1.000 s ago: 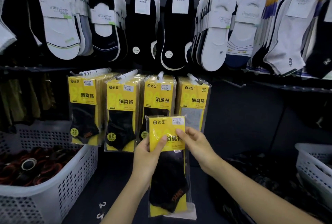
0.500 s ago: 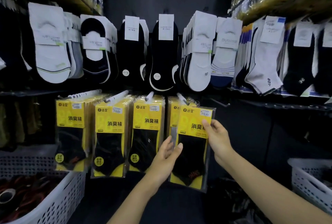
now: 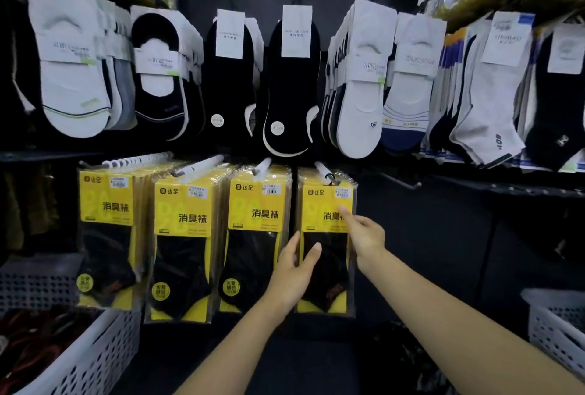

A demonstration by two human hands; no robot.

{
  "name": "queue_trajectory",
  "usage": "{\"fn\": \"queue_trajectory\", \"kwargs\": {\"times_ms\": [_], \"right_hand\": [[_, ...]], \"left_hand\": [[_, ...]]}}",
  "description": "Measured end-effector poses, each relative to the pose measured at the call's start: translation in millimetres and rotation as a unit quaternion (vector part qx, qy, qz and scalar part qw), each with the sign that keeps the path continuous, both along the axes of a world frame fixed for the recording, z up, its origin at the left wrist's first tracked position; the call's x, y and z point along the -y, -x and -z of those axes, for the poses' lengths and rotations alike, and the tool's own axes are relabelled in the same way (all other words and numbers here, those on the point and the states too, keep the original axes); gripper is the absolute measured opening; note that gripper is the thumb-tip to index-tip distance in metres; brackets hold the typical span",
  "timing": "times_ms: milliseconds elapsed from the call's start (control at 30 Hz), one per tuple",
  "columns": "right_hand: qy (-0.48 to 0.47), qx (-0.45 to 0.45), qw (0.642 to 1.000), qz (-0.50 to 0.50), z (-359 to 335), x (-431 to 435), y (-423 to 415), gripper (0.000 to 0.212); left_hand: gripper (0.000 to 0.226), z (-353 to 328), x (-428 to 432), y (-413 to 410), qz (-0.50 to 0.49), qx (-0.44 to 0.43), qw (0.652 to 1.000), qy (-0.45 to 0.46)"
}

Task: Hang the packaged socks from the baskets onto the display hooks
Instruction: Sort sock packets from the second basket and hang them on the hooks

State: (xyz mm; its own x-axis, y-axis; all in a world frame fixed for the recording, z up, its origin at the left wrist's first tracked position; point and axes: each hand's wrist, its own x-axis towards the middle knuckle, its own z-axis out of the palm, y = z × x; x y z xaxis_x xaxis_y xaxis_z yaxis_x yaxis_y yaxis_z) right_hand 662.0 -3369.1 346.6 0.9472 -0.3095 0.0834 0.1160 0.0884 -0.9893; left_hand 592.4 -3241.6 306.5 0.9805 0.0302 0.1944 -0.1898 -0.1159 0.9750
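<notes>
One yellow-black sock pack point(image 3: 319, 204) hangs on rightmost hook point(image 3: 321, 169), clear-wrapped.

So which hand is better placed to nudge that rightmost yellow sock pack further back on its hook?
Probably the right hand: its fingertips touch the top of the yellow sock pack, just below the hook. The left hand sits lower, by the pack's left edge.

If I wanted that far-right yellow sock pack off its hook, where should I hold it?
Probably pinch the rightmost yellow pack by its right edge, up at the yellow card, coming from the open right side. It hangs flat, and the neighbouring pack crowds its left.
</notes>
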Motion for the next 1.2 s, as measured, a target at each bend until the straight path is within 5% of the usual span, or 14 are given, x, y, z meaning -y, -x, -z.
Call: {"fn": "queue_trajectory", "kwargs": {"times_ms": [167,367,533,700,800,967,1067,1200], "right_hand": [[0.056,0.004,0.998,0.042,32,14,15,0.028],[0.138,-0.054,0.987,-0.062,123,55,90,0.026],[0.223,-0.217,0.936,-0.166,234,94,181,0.02],[0.316,-0.318,0.877,-0.172,306,133,242,0.039],[0.365,-0.364,0.834,-0.198,330,146,255,0.051],[0.334,-0.453,0.789,-0.245,368,149,273,0.011],[0.341,-0.447,0.795,-0.226,382,140,271,0.02],[0.34,-0.465,0.782,-0.238,393,135,272,0.054]], "left_hand": [[0.068,20,-1,0,-0.024,0.001,0.999,-0.031],[0.063,92,-10,52,-0.018,-0.075,0.994,-0.074],[0.048,189,0,124,0.012,-0.193,0.978,-0.076],[0.005,288,34,191,0.057,-0.293,0.952,-0.065],[0.012,326,46,217,0.078,-0.33,0.938,-0.065],[0.011,363,42,244,0.101,-0.386,0.907,-0.135],[0.035,368,40,246,0.106,-0.399,0.896,-0.163],[0.038,366,42,244,0.099,-0.41,0.891,-0.167]]}}
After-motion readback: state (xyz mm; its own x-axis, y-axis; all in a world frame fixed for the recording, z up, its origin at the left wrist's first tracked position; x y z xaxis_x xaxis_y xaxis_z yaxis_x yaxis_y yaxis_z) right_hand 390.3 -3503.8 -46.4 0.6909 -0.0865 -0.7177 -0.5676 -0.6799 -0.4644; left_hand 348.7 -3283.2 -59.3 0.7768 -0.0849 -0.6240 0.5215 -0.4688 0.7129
